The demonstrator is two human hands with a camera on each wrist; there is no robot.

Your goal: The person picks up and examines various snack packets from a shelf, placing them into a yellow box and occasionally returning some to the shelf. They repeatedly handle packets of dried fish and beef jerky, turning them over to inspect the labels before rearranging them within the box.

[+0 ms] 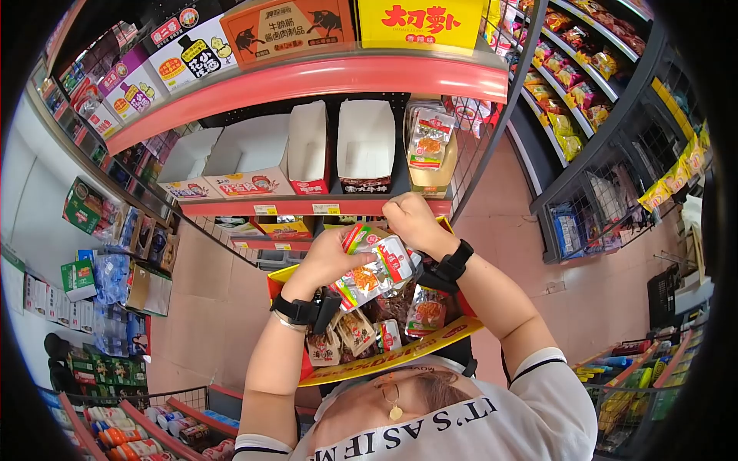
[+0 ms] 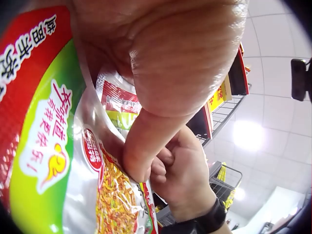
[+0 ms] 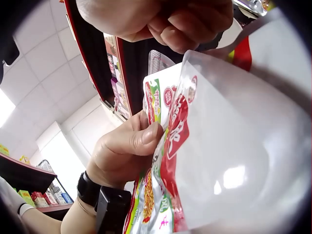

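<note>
My left hand (image 1: 327,261) grips several snack packets (image 1: 369,273), its thumb lying across the front of them. They are silvery with red and green printing and a picture of orange shredded food. In the right wrist view the left thumb (image 3: 146,139) presses on the fanned edges of the packets. My right hand (image 1: 419,223) is held just beyond the packets' upper corner, its fingers curled in; no thing shows in it. Beneath both hands stands a yellow carton (image 1: 400,353) with more packets inside, among them brown-and-cream pouches (image 1: 355,332).
Ahead, a shelf with a red edge (image 1: 307,207) bears open white display boxes (image 1: 365,142). At its right end a box holds similar packets (image 1: 430,138). Full cartons (image 1: 419,23) line the shelf above. Racks of snack bags (image 1: 569,73) stand at right; stacked goods (image 1: 115,269) are at left.
</note>
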